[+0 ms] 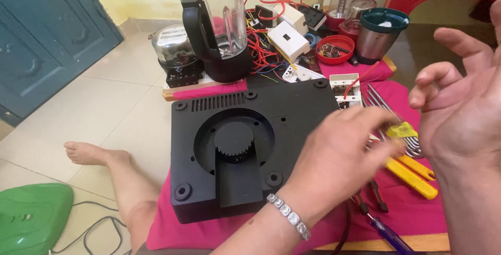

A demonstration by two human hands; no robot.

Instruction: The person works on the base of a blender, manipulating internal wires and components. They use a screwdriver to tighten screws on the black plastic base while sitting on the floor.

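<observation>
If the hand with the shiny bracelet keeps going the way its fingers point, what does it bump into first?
Probably the bunch of metal keys on a yellow holder. The left hand, blurred, points right across the black appliance base toward those tools. Depth is unclear, so it might pass above them.

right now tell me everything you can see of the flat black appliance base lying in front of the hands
The black appliance base is a flat, squarish housing that looks like matte plastic, lying underside up on a pink cloth. A row of vent slots runs along its far edge. In the middle sits a round recess with a toothed hub, and a flat channel leads from it to the near edge. Round feet or screw wells mark the corners. The left hand hovers blurred over its right side; contact is unclear.
</observation>
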